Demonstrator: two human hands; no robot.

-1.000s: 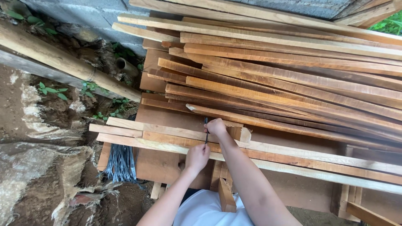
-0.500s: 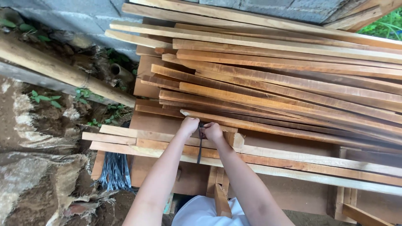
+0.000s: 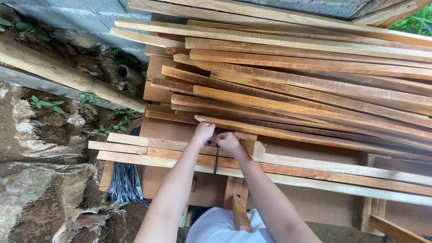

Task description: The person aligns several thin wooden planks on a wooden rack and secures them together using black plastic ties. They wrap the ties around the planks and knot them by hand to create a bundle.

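Wooden slats (image 3: 315, 90) lay stacked on bench; left hand (image 3: 203, 132), lower a second earlier, had risen beside right hand (image 3: 227, 141), both pinched on dark strap (image 3: 216, 157) dangling over front slats — tying seemingly begun

The planks (image 3: 310, 85) run off the right edge, so their far ends are unseen. Fingertips of the left hand (image 3: 203, 132) and right hand (image 3: 227, 141) curl out of sight around a thin dark strip (image 3: 216, 157), too slim to tell its kind. The black bundle (image 3: 125, 182) passes behind a batten (image 3: 135, 146).
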